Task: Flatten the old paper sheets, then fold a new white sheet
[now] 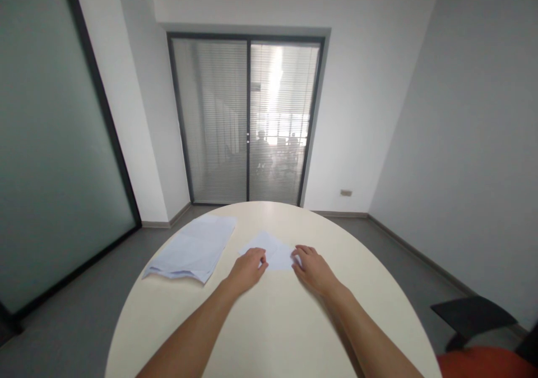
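Observation:
A small folded sheet of white paper [276, 254] lies on the table between my hands, its top coming to a blunt point and its lower edge nearly straight. My left hand [247, 268] is closed at the paper's left side, fingers curled and thumb close to them. On the right side, my right hand [314, 270] has its thumb and fingers bent around the paper's corner. Both hands partly cover the paper's ends, so the exact grip is hidden.
A stack of larger paper sheets [193, 246] lies on the left of the round cream table [269, 333]. A chair with a black armrest [473, 313] and red seat [483, 362] stands at the lower right. Beyond the table is a glass partition with blinds [210, 120].

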Demonstrator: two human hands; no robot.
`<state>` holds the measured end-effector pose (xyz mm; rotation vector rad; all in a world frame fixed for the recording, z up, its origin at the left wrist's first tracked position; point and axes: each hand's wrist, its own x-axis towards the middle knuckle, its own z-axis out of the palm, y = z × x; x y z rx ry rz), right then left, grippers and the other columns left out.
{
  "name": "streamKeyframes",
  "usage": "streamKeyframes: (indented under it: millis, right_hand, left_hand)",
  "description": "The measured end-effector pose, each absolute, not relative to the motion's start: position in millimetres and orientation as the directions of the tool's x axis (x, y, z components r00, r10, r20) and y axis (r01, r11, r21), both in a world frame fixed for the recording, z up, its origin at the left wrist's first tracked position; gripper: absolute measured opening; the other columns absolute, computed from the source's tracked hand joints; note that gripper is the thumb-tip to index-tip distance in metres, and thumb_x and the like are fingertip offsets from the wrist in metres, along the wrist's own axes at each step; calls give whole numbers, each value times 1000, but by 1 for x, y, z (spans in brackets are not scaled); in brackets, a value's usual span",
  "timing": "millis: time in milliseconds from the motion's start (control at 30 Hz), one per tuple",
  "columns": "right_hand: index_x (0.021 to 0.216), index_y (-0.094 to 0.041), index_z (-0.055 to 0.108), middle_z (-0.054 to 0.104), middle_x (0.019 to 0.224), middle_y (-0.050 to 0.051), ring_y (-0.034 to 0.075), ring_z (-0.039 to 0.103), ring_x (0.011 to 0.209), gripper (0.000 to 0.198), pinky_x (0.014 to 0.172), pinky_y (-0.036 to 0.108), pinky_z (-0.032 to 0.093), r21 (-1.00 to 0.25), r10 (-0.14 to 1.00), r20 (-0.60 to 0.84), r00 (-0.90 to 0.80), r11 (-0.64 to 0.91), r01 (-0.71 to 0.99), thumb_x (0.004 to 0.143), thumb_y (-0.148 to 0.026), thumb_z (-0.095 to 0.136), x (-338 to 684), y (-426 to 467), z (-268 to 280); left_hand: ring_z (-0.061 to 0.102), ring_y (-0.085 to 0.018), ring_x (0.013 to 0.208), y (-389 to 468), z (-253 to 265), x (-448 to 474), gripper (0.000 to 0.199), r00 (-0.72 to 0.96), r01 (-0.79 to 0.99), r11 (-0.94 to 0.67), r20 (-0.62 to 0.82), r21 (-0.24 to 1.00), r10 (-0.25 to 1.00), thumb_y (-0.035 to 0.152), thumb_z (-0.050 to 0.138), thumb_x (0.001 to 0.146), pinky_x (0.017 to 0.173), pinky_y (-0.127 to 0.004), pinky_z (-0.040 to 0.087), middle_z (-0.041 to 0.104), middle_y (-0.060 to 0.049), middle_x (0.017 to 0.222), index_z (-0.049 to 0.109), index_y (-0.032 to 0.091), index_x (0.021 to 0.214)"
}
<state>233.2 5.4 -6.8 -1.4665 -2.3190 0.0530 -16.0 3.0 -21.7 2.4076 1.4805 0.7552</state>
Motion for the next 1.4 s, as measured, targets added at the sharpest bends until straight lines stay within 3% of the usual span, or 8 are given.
streamKeyframes:
  millis: [100,233,367,600,767,967,1167,1400]
  right_hand:
    - [127,-21,63,59,138,11,27,49,129,40,107,44,41,-207,773,345,-532,615,761,89,-14,51,224,3,-8]
    - [127,-27,67,64,134,5,24,52,129,42,113,45,37,-192,656,330,-679,751,632,92,-13,46,212,-2,-9]
    - [123,-29,70,67,131,4,26,51,132,38,114,49,35,-184,680,325,-657,727,662,94,-17,47,211,-4,-7]
    - [117,-26,72,71,124,8,20,63,119,33,118,47,31,-221,639,316,-701,769,600,98,-24,45,223,1,-1]
    - [112,-26,75,74,117,8,20,65,115,31,116,46,33,-219,649,296,-700,760,612,97,-24,47,230,4,1]
    - [110,-25,76,71,123,8,22,61,119,30,114,45,36,-191,649,331,-685,757,625,95,-23,50,227,2,1]
    - [113,-27,74,70,124,5,22,60,117,33,108,40,41,-193,586,329,-741,810,554,94,-19,49,215,-5,2]
    - [109,-25,76,70,122,8,23,61,114,32,102,38,45,-213,641,303,-705,767,605,92,-20,50,222,-6,5]
  left_hand:
    - [57,-21,118,3,-22,-16,8,364,766,-475,317,432,876,25,52,94,101,-34,43,66,-7,118,60,22,95]
    - [56,-21,120,3,-21,-16,8,361,764,-472,315,440,878,25,54,93,103,-34,42,66,-6,121,61,22,96]
    - [56,-21,120,2,-20,-16,8,365,768,-472,310,433,878,24,54,93,103,-34,43,66,-7,122,61,22,95]
    - [57,-21,117,5,-23,-17,12,366,769,-477,319,425,874,24,55,92,104,-35,43,67,-6,120,64,23,100]
    - [57,-22,120,7,-22,-15,22,434,724,-552,349,413,830,19,53,92,107,-35,42,66,-5,128,68,23,108]
    - [62,-20,116,8,-25,-14,30,523,655,-629,350,419,777,19,47,96,105,-34,44,69,-4,126,72,24,111]
    - [60,-21,118,5,-24,-17,28,526,651,-634,354,418,773,28,53,96,104,-34,44,68,-5,127,71,22,116]
    - [59,-22,119,6,-23,-16,28,503,684,-600,329,414,800,27,53,94,105,-34,44,67,-5,129,71,22,115]
